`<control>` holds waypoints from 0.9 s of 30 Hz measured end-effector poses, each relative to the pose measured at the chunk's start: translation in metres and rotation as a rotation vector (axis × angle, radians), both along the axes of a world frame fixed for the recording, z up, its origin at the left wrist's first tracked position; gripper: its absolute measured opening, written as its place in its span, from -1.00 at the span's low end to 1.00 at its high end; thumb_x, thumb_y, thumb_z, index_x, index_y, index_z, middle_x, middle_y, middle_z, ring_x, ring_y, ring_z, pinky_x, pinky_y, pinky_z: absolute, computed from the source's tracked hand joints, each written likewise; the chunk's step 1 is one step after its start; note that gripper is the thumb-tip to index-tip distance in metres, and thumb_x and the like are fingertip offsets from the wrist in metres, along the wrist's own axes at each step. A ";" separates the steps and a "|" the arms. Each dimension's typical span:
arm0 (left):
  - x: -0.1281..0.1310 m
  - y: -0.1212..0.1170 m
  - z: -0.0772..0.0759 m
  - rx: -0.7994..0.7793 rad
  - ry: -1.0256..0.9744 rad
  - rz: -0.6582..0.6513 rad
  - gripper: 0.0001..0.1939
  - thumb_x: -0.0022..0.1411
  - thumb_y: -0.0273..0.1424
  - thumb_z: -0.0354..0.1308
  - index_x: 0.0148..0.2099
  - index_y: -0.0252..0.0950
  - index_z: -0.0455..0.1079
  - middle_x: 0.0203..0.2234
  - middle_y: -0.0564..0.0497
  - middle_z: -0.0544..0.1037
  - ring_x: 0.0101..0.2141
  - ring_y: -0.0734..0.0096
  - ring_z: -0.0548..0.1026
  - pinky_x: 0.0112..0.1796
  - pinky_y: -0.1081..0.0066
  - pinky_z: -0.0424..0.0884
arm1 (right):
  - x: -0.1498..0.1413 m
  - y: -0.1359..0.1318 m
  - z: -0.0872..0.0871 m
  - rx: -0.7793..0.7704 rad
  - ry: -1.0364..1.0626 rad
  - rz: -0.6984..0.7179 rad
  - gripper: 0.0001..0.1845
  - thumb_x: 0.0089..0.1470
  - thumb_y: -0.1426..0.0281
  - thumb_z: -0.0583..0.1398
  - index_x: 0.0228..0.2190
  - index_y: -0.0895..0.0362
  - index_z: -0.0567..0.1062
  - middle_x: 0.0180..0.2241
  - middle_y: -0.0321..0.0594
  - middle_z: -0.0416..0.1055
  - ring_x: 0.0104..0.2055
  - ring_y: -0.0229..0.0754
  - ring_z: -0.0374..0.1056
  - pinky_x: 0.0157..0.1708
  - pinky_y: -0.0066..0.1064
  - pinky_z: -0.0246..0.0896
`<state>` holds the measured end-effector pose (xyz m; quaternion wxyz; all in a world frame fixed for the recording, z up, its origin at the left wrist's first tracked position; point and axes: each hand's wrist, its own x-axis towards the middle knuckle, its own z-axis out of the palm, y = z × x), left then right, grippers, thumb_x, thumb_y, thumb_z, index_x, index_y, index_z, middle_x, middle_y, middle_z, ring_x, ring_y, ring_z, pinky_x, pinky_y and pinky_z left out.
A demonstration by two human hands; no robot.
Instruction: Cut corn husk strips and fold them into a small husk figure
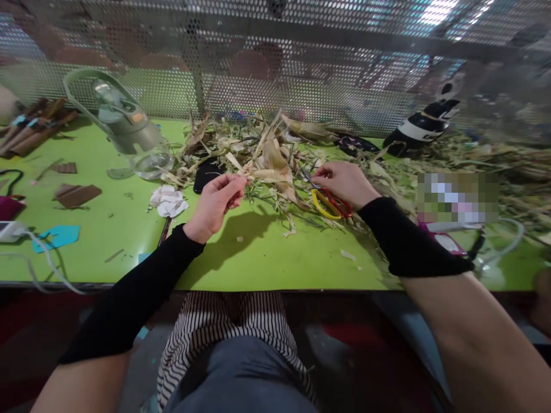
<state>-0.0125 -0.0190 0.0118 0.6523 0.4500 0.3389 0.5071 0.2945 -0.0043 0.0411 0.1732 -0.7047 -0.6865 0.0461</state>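
Note:
My left hand (218,205) is closed, with thumb and fingertips pinching the end of a pale dried corn husk (275,160). The husk's wider leaf spreads to the right over a heap of scraps. To the right, my right hand (346,182) has its fingers curled at the pivot of a pair of scissors (326,205) with yellow and red handles. The blades point up and left, close to the husk; the handles show below the palm. Behind my left hand lies a black phone (207,174), partly covered by scraps.
Husk shreds (235,137) cover the back of the green table (279,261). A grey-green bottle (129,126), crumpled tissue (169,201) and blue paper piece (57,237) are at left. A black bottle (419,132) stands at right, before a perforated metal screen (232,86). White cables (51,264) cross the left edge.

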 end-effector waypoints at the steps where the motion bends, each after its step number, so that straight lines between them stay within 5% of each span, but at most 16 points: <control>1: 0.000 0.000 0.001 0.003 0.003 0.015 -0.77 0.22 -0.36 0.35 -0.40 -0.28 0.38 -0.58 0.18 0.38 -0.62 0.72 0.24 -0.58 0.61 0.13 | -0.008 -0.006 0.002 -0.020 0.045 0.045 -0.84 0.08 0.25 0.31 -0.42 0.07 0.63 -0.40 -0.20 0.61 -0.37 -0.12 0.43 -0.33 -0.31 0.18; 6: -0.005 0.004 0.009 0.016 -0.030 0.097 -0.75 0.26 -0.35 0.36 -0.39 -0.27 0.37 -0.56 0.17 0.40 -0.61 0.71 0.24 -0.58 0.62 0.14 | -0.039 -0.035 0.006 -0.260 0.020 0.249 -0.74 0.13 0.14 0.28 -0.45 0.03 0.63 -0.44 -0.27 0.60 -0.46 -0.19 0.39 -0.37 -0.33 0.16; 15: -0.039 0.027 0.034 0.017 -0.363 0.329 -0.85 0.40 -0.39 0.24 -0.29 -0.27 0.47 -0.51 0.15 0.42 -0.60 0.72 0.28 -0.57 0.63 0.18 | -0.036 -0.044 -0.008 -0.460 -0.250 0.258 -0.82 0.10 0.27 0.21 -0.47 0.08 0.52 -0.43 -0.18 0.58 -0.43 -0.12 0.42 -0.40 -0.34 0.11; 21: -0.048 0.037 0.037 -0.002 -0.389 0.398 -0.86 0.40 -0.37 0.27 -0.26 -0.26 0.48 -0.51 0.14 0.43 -0.61 0.73 0.30 -0.57 0.61 0.17 | -0.035 -0.045 -0.008 -0.431 -0.253 0.262 -0.78 0.16 0.31 0.13 -0.50 0.06 0.43 -0.50 -0.18 0.54 -0.52 -0.11 0.36 -0.42 -0.31 0.12; 27: -0.039 0.031 0.042 0.018 -0.422 0.366 -0.80 0.49 -0.38 0.17 -0.25 -0.33 0.44 -0.46 0.12 0.46 -0.60 0.79 0.29 -0.59 0.71 0.15 | -0.058 -0.022 0.003 -0.185 -0.229 0.230 -0.73 0.23 0.23 0.14 -0.32 0.11 0.57 -0.32 -0.07 0.63 -0.40 -0.06 0.44 -0.39 -0.29 0.17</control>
